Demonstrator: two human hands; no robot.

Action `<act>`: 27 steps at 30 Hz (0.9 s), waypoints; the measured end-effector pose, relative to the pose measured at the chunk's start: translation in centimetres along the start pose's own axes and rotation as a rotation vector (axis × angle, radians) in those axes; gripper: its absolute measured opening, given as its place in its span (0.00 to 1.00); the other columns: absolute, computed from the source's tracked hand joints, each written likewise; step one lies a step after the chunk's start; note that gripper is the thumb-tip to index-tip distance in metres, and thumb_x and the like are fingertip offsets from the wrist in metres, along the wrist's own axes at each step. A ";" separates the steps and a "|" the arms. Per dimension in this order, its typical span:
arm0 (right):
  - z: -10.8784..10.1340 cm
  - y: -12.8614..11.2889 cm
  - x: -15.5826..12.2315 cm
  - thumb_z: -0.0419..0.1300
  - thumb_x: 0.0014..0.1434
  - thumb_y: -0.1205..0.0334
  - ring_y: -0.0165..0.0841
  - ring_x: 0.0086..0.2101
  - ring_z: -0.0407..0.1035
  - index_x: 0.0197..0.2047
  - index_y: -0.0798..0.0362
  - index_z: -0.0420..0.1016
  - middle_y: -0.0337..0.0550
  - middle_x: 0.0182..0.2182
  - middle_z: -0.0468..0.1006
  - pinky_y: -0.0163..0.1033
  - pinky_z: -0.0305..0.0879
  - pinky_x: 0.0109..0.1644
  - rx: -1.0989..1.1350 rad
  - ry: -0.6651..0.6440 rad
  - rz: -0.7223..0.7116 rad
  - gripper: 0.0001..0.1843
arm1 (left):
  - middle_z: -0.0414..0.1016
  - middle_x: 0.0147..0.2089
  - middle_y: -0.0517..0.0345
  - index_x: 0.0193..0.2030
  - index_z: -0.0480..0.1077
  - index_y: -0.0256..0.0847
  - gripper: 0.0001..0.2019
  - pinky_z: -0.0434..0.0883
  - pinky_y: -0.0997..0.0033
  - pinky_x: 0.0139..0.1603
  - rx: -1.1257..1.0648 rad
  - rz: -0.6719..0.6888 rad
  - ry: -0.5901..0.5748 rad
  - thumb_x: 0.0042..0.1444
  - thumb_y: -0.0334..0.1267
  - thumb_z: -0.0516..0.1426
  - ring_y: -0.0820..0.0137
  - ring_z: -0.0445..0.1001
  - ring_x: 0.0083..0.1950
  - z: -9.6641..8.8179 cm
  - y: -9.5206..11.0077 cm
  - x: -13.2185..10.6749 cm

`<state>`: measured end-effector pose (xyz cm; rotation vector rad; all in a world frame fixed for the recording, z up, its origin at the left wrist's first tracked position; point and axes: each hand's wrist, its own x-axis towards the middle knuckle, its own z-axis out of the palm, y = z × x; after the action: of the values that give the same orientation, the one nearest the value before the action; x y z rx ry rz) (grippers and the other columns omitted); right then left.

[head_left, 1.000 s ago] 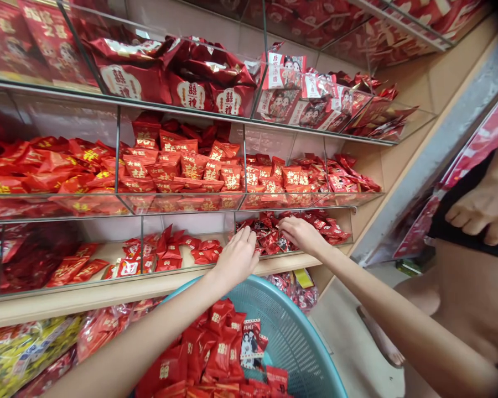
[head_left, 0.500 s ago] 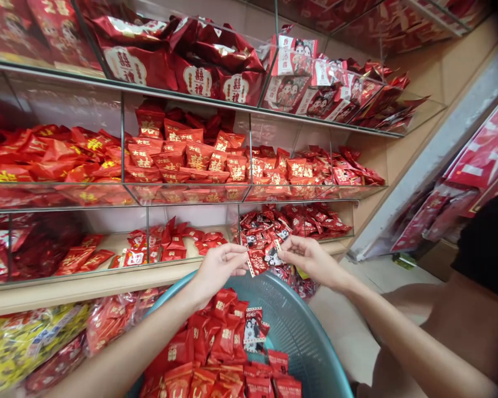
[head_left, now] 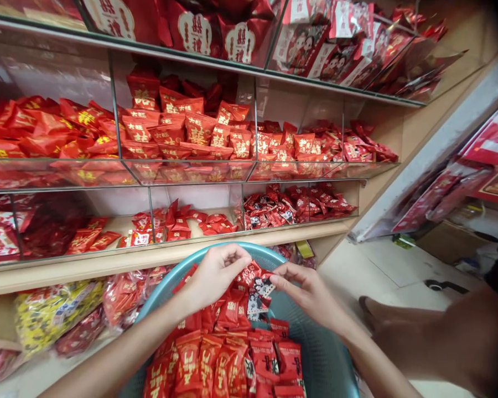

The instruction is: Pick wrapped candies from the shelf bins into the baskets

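1. Left of the frame: I see the wooden shelf edge (head_left: 83, 269), a hard line running just behind the basket, so room is tight there.
2. Centre: the left hand (head_left: 219, 276) pinches small packets (head_left: 249, 272), fingertips close together.
3. The packets have come from the shelf to above the blue basket (head_left: 324, 337), so red packs now lie right below them.
4. Right of centre: the right hand (head_left: 309, 287) pinches their other side.
5. Right: I get more room over the pale floor (head_left: 369, 268), up to a leg (head_left: 423, 331).

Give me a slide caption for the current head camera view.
Left hand and right hand pinch patterned packaging over a teal basket of red packets, before stocked shelves.
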<state>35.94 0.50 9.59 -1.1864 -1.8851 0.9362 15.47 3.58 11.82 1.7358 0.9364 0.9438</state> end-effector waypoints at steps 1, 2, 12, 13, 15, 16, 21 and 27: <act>0.1 0.0 -0.2 0.52 0.58 0.55 0.28 0.29 0.64 0.30 0.54 0.69 0.38 0.26 0.71 0.34 0.60 0.34 -0.008 0.007 0.002 0.12 | 0.69 0.28 0.62 0.30 0.68 0.36 0.12 0.63 0.76 0.33 0.007 0.013 -0.002 0.54 0.43 0.51 0.76 0.65 0.30 0.1 0.0 0.0; 0.1 0.0 -0.4 0.52 0.58 0.55 0.28 0.29 0.64 0.29 0.54 0.69 0.38 0.26 0.72 0.34 0.60 0.34 -0.014 0.014 0.005 0.13 | 0.69 0.28 0.62 0.30 0.67 0.37 0.11 0.63 0.76 0.33 0.018 0.025 -0.003 0.54 0.42 0.51 0.76 0.65 0.30 0.2 0.0 0.0; 0.4 1.4 -3.0 0.51 0.58 0.54 0.30 0.30 0.68 0.30 0.54 0.71 0.40 0.27 0.74 0.35 0.63 0.35 -0.013 0.108 0.101 0.14 | 0.62 0.26 0.64 0.30 0.62 0.38 0.11 0.60 0.78 0.28 0.057 0.057 -0.087 0.57 0.42 0.46 0.78 0.60 0.26 2.2 -2.0 1.3; 0.3 1.7 -3.3 0.51 0.58 0.53 0.32 0.32 0.68 0.34 0.53 0.72 0.41 0.29 0.75 0.35 0.64 0.36 -0.044 0.152 0.122 0.14 | 0.61 0.25 0.65 0.30 0.61 0.38 0.11 0.59 0.78 0.28 0.081 0.074 -0.115 0.58 0.42 0.46 0.78 0.59 0.26 2.5 -2.2 1.7; 0.0 2.2 -4.1 0.53 0.57 0.53 0.34 0.35 0.69 0.41 0.52 0.71 0.43 0.35 0.76 0.36 0.65 0.37 -0.099 0.276 0.167 0.15 | 0.61 0.25 0.65 0.30 0.61 0.39 0.11 0.59 0.78 0.29 0.157 0.123 -0.180 0.58 0.41 0.45 0.78 0.59 0.27 3.2 -2.9 2.8; -0.2 2.5 -4.4 0.53 0.56 0.52 0.34 0.36 0.69 0.44 0.52 0.70 0.44 0.37 0.76 0.36 0.65 0.37 -0.113 0.342 0.187 0.16 | 0.61 0.25 0.65 0.30 0.61 0.39 0.11 0.58 0.78 0.29 0.208 0.151 -0.223 0.58 0.41 0.45 0.78 0.58 0.27 3.6 -3.3 3.3; -1.1 3.9 -6.0 0.54 0.55 0.52 0.37 0.38 0.69 0.44 0.53 0.69 0.49 0.41 0.75 0.39 0.67 0.39 -0.092 0.570 0.236 0.17 | 0.61 0.23 0.64 0.29 0.64 0.40 0.10 0.55 0.77 0.26 0.480 0.243 -0.470 0.57 0.39 0.46 0.76 0.59 0.24 6.6 -5.5 5.6; -0.8 5.4 -6.6 0.55 0.55 0.52 0.37 0.39 0.70 0.45 0.53 0.69 0.49 0.42 0.75 0.43 0.66 0.43 0.031 0.633 0.263 0.17 | 0.68 0.25 0.60 0.28 0.67 0.40 0.10 0.57 0.76 0.26 0.604 0.212 -0.574 0.56 0.38 0.49 0.73 0.64 0.26 9.5 -7.6 6.3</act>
<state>41.03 -3.72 4.15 -1.5180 -1.2271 0.6121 25.16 7.92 3.20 2.4732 0.6909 0.2367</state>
